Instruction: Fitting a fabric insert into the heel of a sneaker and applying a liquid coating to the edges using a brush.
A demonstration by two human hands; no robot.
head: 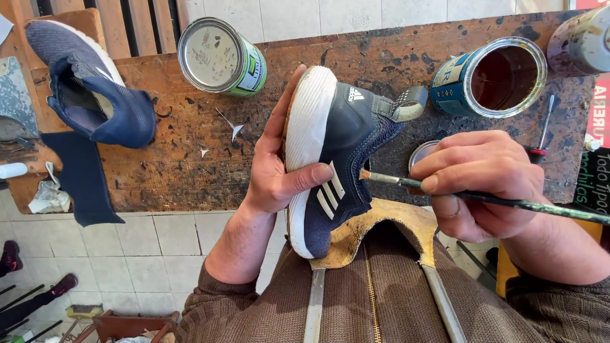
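My left hand grips a navy sneaker with a white sole, held on its side, heel up, toe resting on a worn leather apron pad at my chest. My thumb presses the white stripes on its side. My right hand holds a thin paintbrush, its bristle tip touching the shoe's side next to the stripes.
On the stained wooden bench lie a second navy sneaker at the left, a closed green can, an open blue can of dark liquid, a small lid, a screwdriver and another can at the far right.
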